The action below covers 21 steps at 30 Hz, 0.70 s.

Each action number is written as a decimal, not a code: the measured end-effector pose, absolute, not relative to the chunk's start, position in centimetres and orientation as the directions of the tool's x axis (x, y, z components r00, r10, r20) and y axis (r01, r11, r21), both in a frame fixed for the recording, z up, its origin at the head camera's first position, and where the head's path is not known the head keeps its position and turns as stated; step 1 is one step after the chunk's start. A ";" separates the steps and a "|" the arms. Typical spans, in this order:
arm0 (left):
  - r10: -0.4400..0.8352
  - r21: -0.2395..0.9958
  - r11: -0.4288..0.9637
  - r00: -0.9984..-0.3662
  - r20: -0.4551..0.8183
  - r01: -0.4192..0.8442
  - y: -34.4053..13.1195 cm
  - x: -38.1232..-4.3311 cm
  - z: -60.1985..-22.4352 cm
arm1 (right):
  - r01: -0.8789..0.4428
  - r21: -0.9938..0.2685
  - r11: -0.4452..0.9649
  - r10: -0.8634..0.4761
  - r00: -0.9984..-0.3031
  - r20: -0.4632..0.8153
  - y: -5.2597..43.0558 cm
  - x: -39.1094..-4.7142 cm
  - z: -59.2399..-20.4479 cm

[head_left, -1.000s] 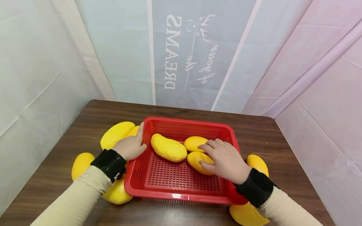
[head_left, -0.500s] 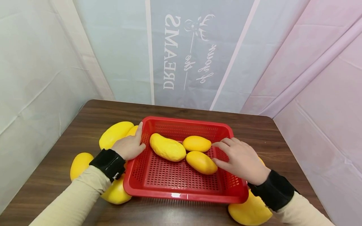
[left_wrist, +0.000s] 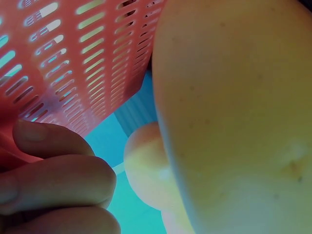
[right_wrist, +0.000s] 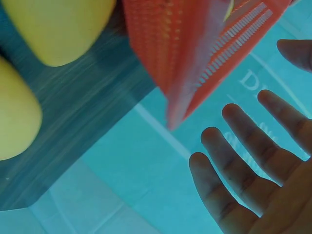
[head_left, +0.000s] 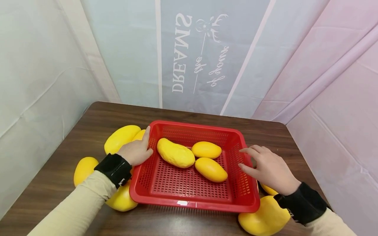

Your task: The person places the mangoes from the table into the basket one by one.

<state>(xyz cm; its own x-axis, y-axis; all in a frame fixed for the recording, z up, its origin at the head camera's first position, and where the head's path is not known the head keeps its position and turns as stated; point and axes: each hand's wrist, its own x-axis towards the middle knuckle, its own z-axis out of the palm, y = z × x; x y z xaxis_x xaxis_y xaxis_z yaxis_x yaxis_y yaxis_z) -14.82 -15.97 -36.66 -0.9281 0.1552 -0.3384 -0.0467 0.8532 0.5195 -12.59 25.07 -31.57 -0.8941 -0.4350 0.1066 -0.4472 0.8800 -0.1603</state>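
A red plastic basket with slotted walls stands on the table. Three yellow mangoes lie inside: a large lumpy mango on the left, and two smooth ones, an upper mango and a lower mango, on the right. My left hand grips the basket's left rim, its index finger stretched along it; the left wrist view shows the other fingers curled at the rim. Over the right rim hovers my right hand, fingers spread and holding nothing, as the right wrist view also shows.
Left of the basket lie several more mangoes, among them a far mango, an outer mango and a near mango. A big mango rests at the near right. Fabric walls enclose the wooden table.
My right hand has let go of the lower right mango in the basket and drawn back rightward to the right rim. The left hand and basket have stayed put.
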 end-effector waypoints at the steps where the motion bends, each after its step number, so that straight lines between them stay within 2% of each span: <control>1: 0.155 0.518 0.854 -0.928 -0.338 -0.045 -16.0 -14.8 -36.6 | -0.433 -0.174 0.884 -0.422 -0.901 0.100 25.3 -12.6 -31.6; 10: 0.149 0.505 0.862 -0.930 -0.336 -0.044 -16.0 -14.5 -36.7 | -0.323 -0.248 0.913 -0.319 -0.946 0.058 27.9 -13.1 -32.6; 21: 0.149 0.500 0.865 -0.930 -0.335 -0.042 -15.9 -14.6 -36.6 | -0.174 -0.227 0.958 -0.188 -0.981 -0.042 32.0 -14.2 -34.5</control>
<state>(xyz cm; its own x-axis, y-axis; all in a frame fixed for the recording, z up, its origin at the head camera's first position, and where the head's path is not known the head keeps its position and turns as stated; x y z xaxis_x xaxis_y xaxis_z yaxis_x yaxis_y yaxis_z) -14.64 -15.91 -36.60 -0.9303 0.1490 -0.3353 -0.0418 0.8648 0.5004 -14.19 32.05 -34.47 -0.9812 -0.1885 -0.0421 -0.1743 0.9582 -0.2268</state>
